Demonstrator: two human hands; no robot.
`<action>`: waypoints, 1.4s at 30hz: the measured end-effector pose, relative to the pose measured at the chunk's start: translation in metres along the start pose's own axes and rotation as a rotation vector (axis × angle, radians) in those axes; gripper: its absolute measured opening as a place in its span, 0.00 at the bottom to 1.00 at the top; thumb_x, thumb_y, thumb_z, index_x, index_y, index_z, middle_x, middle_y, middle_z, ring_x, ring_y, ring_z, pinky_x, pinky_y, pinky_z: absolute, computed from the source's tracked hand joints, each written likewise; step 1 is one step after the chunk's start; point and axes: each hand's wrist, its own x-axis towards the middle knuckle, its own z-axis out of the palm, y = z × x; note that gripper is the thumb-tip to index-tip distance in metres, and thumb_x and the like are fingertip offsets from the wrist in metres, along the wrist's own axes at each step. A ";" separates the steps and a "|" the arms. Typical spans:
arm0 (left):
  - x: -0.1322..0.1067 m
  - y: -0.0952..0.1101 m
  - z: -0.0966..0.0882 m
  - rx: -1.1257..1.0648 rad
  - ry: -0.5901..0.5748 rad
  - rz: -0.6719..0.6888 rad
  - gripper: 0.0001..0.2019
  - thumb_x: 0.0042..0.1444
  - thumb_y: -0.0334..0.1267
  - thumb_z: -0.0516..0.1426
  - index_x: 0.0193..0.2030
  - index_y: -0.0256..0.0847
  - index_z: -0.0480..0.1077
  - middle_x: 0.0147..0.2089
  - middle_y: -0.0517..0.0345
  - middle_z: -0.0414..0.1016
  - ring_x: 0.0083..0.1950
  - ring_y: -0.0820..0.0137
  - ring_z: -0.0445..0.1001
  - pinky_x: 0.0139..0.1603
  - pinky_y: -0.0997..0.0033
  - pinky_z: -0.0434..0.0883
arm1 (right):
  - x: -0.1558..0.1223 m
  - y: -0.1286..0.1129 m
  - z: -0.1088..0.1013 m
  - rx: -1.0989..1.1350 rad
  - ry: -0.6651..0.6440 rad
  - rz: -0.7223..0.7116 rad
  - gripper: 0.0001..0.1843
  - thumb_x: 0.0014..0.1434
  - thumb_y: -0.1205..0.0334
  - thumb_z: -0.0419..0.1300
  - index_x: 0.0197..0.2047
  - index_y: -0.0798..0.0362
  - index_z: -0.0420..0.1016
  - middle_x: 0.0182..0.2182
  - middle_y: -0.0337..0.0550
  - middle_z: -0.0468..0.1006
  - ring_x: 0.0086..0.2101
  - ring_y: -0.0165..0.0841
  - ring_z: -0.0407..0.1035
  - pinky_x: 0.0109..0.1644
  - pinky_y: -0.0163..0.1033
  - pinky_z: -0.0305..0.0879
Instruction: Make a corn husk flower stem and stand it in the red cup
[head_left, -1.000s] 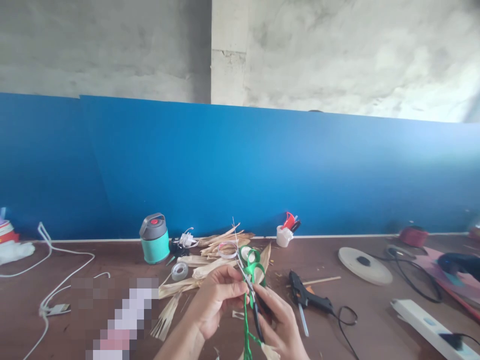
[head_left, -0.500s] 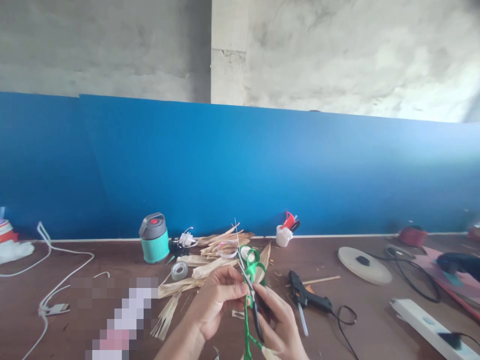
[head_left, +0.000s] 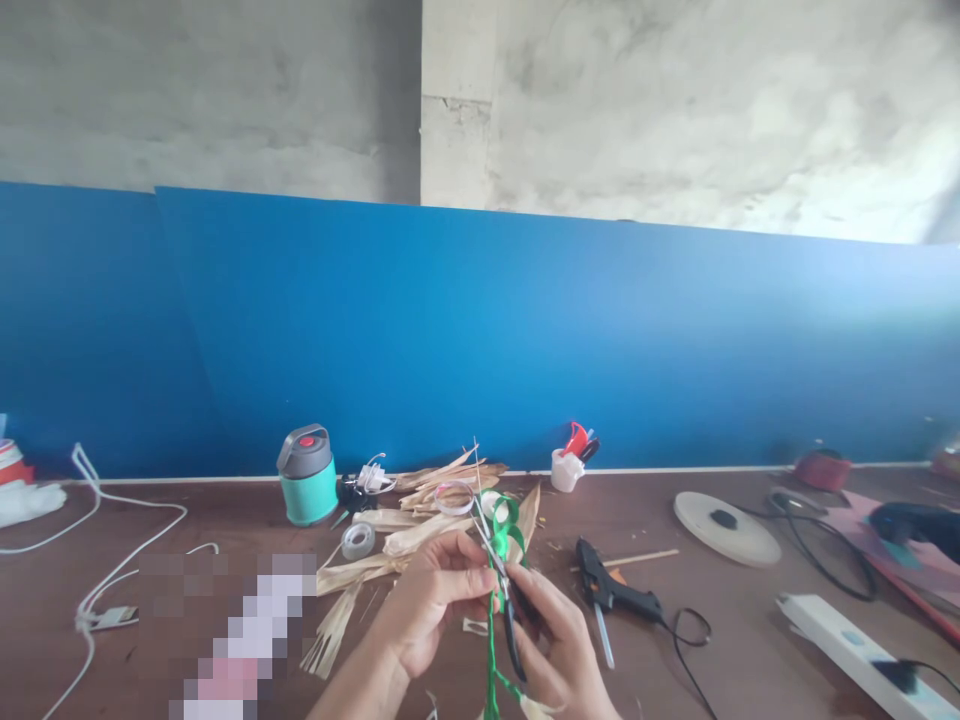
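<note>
Left hand (head_left: 431,605) pinches near-vertical green ribbon (head_left: 492,660); right hand (head_left: 559,645) grips black-handled scissors (head_left: 510,640), blades pointing up toward the far edge of the worktop (head_left: 622,680). Both are held above its near central edge, just before dried corn husks (head_left: 427,535).

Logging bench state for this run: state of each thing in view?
green ribbon, looped above the hands, trailing below them
black-handled scissors, upright between the hands, blades among the ribbon
left hand, closed near the green ribbon and blades, grip partly hidden
right hand, holding the black-handled scissors
hot glue gun, lying on its side, cord attached
teal flask, upright, grey lid on
power strip, black plug inserted
</note>
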 end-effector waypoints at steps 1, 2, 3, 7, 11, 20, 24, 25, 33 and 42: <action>0.000 0.000 0.000 0.002 -0.001 0.000 0.16 0.33 0.34 0.71 0.24 0.37 0.67 0.23 0.60 0.75 0.22 0.75 0.71 0.24 0.77 0.66 | -0.001 0.001 0.000 -0.013 0.016 0.008 0.20 0.58 0.58 0.58 0.53 0.51 0.73 0.48 0.52 0.76 0.46 0.44 0.73 0.48 0.41 0.72; 0.000 0.000 0.000 0.003 -0.001 0.001 0.16 0.32 0.34 0.71 0.24 0.37 0.67 0.23 0.61 0.75 0.22 0.75 0.71 0.24 0.77 0.66 | -0.002 0.002 0.001 -0.021 0.041 0.015 0.20 0.57 0.58 0.58 0.53 0.51 0.73 0.48 0.53 0.76 0.46 0.44 0.73 0.48 0.41 0.72; 0.000 0.000 0.000 0.004 -0.001 0.001 0.17 0.32 0.34 0.71 0.24 0.37 0.66 0.23 0.61 0.75 0.22 0.75 0.71 0.24 0.78 0.66 | -0.003 0.004 0.001 -0.024 0.057 0.019 0.20 0.57 0.57 0.58 0.52 0.52 0.73 0.48 0.53 0.76 0.46 0.44 0.72 0.48 0.42 0.72; 0.002 -0.001 -0.001 -0.002 -0.001 -0.001 0.17 0.32 0.35 0.71 0.24 0.37 0.66 0.23 0.60 0.76 0.22 0.75 0.72 0.25 0.77 0.66 | -0.005 0.009 0.002 -0.022 0.028 0.027 0.20 0.57 0.59 0.58 0.53 0.50 0.72 0.48 0.53 0.76 0.46 0.44 0.73 0.47 0.42 0.72; 0.003 -0.001 -0.001 0.003 0.004 -0.006 0.17 0.31 0.35 0.71 0.24 0.37 0.66 0.22 0.61 0.76 0.22 0.75 0.72 0.25 0.77 0.66 | -0.003 0.008 0.000 -0.038 0.029 0.049 0.20 0.56 0.59 0.59 0.53 0.50 0.73 0.48 0.53 0.76 0.47 0.46 0.72 0.49 0.43 0.71; 0.001 -0.001 0.000 0.023 0.007 -0.009 0.17 0.31 0.35 0.71 0.23 0.37 0.66 0.22 0.61 0.75 0.21 0.75 0.71 0.24 0.78 0.65 | 0.000 0.001 -0.001 -0.005 0.044 0.138 0.20 0.53 0.58 0.61 0.50 0.52 0.75 0.47 0.55 0.77 0.45 0.45 0.73 0.46 0.42 0.73; 0.003 -0.001 0.000 0.024 0.015 -0.016 0.18 0.30 0.35 0.71 0.23 0.37 0.66 0.22 0.61 0.75 0.21 0.75 0.71 0.24 0.78 0.65 | 0.001 -0.005 -0.001 0.079 0.029 0.230 0.21 0.50 0.54 0.64 0.48 0.52 0.77 0.45 0.54 0.78 0.43 0.46 0.73 0.45 0.43 0.73; 0.003 -0.001 -0.001 0.020 0.022 -0.019 0.18 0.30 0.35 0.71 0.23 0.37 0.67 0.22 0.61 0.75 0.21 0.75 0.71 0.24 0.78 0.64 | 0.003 -0.008 -0.001 0.115 0.044 0.265 0.22 0.50 0.52 0.65 0.47 0.52 0.78 0.43 0.54 0.79 0.42 0.45 0.73 0.44 0.42 0.73; 0.006 0.004 -0.006 -0.026 0.032 -0.004 0.17 0.31 0.35 0.71 0.30 0.36 0.73 0.24 0.63 0.73 0.24 0.76 0.72 0.27 0.79 0.68 | 0.028 -0.004 -0.011 0.111 0.143 0.511 0.14 0.52 0.54 0.60 0.41 0.51 0.70 0.23 0.38 0.74 0.25 0.35 0.70 0.28 0.35 0.65; 0.006 0.009 -0.007 0.036 0.063 0.033 0.16 0.33 0.38 0.71 0.30 0.35 0.76 0.25 0.63 0.71 0.25 0.78 0.70 0.26 0.79 0.67 | 0.006 0.027 -0.006 -0.767 -0.342 0.446 0.11 0.43 0.75 0.56 0.31 0.54 0.74 0.33 0.48 0.78 0.37 0.40 0.72 0.40 0.37 0.61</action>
